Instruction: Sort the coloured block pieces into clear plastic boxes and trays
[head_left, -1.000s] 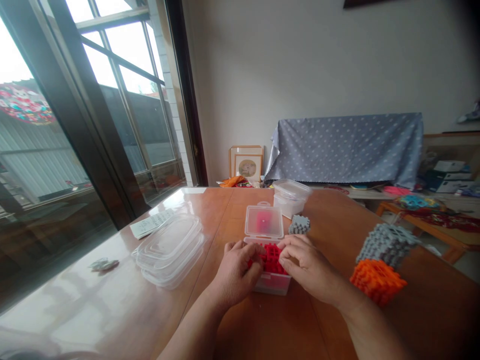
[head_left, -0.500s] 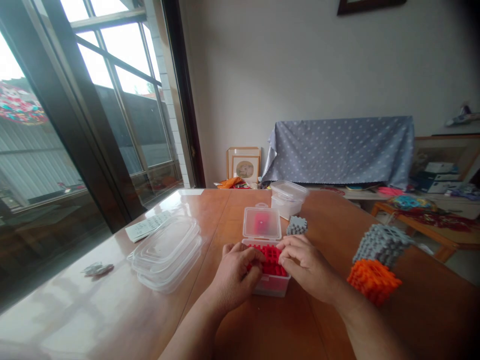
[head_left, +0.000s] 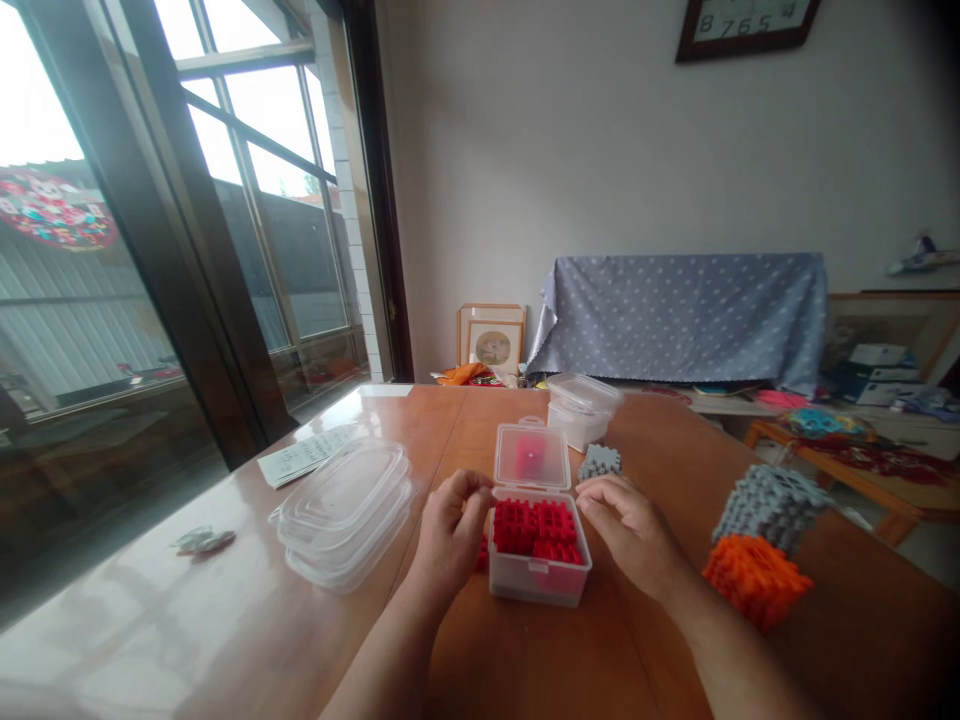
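Note:
A clear plastic box (head_left: 540,580) stands on the table with its hinged lid (head_left: 553,462) swung back. Inside it sit red interlocking blocks (head_left: 525,525). At the box's left rim is my left hand (head_left: 452,525), its fingers curled in; whether anything is between them is hidden. A bit of red block (head_left: 482,555) shows between this hand and the box. My right hand (head_left: 628,522) is by the right rim with thumb and fingertips brought together, and I cannot make out anything in them. Just behind it lies a small grey block piece (head_left: 600,461).
Stacked clear lids (head_left: 341,520) lie to the left, by a paper sheet (head_left: 300,462) and a small plastic packet (head_left: 202,540). A grey block stack (head_left: 772,505) and an orange block stack (head_left: 756,580) stand at the right. Another lidded box (head_left: 577,420) is behind.
Both hands have drawn apart from over the red blocks to the two sides of the box, uncovering its contents. The camera view has tipped upward slightly.

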